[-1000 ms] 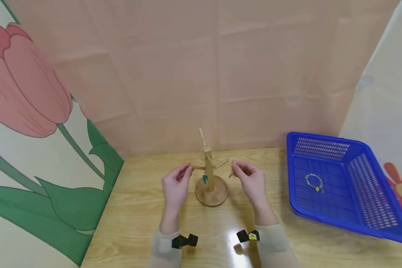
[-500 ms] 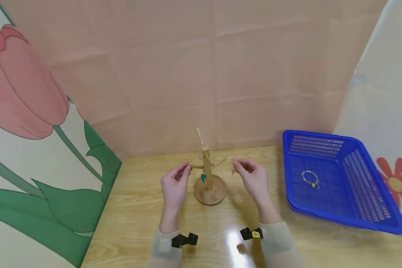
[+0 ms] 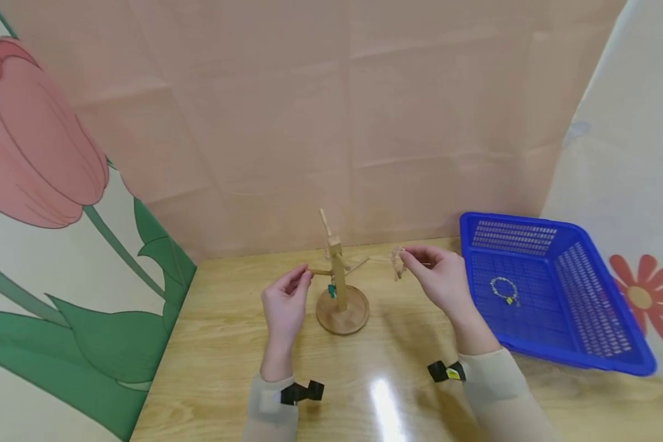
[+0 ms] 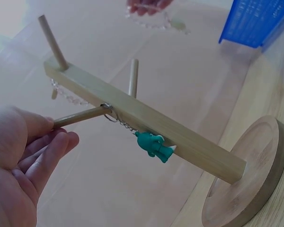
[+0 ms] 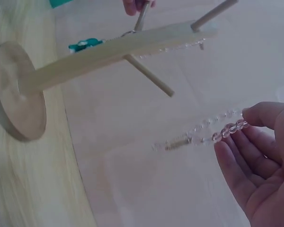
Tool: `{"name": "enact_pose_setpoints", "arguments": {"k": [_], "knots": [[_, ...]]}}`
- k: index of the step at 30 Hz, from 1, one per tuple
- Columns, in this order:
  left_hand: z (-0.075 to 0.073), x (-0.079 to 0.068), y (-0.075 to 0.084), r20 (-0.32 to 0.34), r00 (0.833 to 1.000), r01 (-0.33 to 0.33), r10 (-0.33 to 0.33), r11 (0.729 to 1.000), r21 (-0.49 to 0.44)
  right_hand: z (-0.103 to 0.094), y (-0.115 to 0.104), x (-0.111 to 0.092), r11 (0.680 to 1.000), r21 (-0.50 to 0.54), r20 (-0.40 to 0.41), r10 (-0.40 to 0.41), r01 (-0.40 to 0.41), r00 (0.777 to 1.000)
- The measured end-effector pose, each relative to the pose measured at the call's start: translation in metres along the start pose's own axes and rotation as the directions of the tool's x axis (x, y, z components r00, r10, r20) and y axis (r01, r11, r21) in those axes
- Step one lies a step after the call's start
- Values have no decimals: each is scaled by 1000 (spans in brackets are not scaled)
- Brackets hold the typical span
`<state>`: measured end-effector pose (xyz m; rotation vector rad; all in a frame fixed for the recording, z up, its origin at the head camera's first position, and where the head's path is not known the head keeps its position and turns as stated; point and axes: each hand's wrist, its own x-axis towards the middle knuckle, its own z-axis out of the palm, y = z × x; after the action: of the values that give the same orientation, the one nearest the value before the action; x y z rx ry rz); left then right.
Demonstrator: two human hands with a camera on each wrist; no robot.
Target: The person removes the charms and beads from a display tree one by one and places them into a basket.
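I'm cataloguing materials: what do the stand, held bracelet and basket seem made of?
Stand: likely wood, matte, with faint grain showing. Held bracelet: shiny, transparent beads, perhaps glass or plastic. Basket: probably plastic, smooth, evenly perforated.

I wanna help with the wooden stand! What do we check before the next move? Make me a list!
1. Beaded bracelet pinched in the right hand: ok.
2. Left hand pinching one peg of the wooden stand: ok.
3. Stand upright on its round base: ok.
4. Green figure hanging by its ring from the pinched peg: ok.
5. Bracelet on the bare peg nearest the right hand: not ok, they're apart.
6. Bracelet loop fitting easily over that peg: cannot tell.
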<state>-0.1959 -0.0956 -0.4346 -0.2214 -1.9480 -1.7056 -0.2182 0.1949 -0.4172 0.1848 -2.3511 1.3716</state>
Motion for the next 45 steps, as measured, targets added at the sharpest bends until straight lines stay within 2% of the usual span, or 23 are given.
{"name": "enact_pose_setpoints", "arguments": {"k": [9,19,27,35,39,45], "knots": [[-2,1,5,3,1000,-7,7,1000,-3,-30,-5,7,998,-23,104,67,-65,992],[-6,-1,5,-1,1000,9,-9,1000,-6,-64,-15,15,986,51,179,147,-158,973],[-6,-2,7,6,1000,8,-8,1000,6,-92,-10,21,989,-34,181,148,-144,972],[-6,-1,8,1,1000,3,-3,1000,3,-122,1,26,969,-209,147,167,-134,975],[-6,-1,7,3,1000,7,-7,1000,7,-134,7,26,960,-229,140,199,-164,970],[-7,-3,6,18,1000,14,-14,1000,-9,-146,15,23,953,-257,114,192,-158,975]]}}
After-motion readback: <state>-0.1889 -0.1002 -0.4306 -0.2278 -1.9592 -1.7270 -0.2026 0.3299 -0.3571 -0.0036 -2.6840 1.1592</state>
